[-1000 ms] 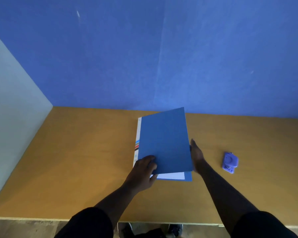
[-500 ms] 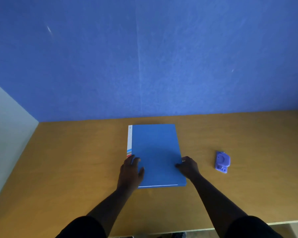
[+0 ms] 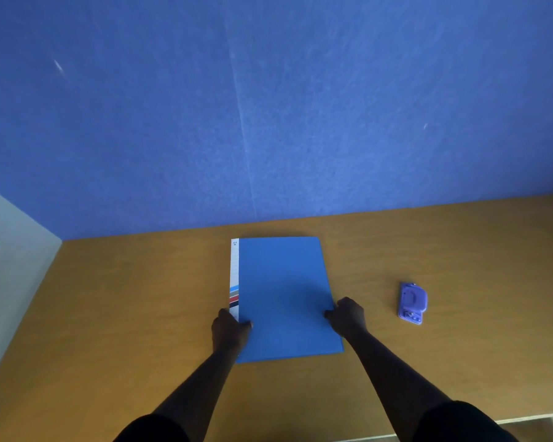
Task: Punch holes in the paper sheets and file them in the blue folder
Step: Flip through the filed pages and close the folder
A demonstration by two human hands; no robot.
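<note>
sleeves [image 3: 460,421]: black, short | forearms: bare | hands [image 3: 230,330]: bare

A: Where does the folder [image 3: 284,298] lie?
B: Flat on the worktop [image 3: 125,314], before the wall [image 3: 268,106].
A: And the hole punch [image 3: 411,303]?
B: Right of the folder, apart from it; left hand [image 3: 230,330] and right hand [image 3: 347,317] flank the folder's near edges.

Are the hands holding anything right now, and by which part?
Both are on the closed blue folder: left hand at its left spine edge near the front, right hand at its right edge. Actual gripping cannot be told.
</note>
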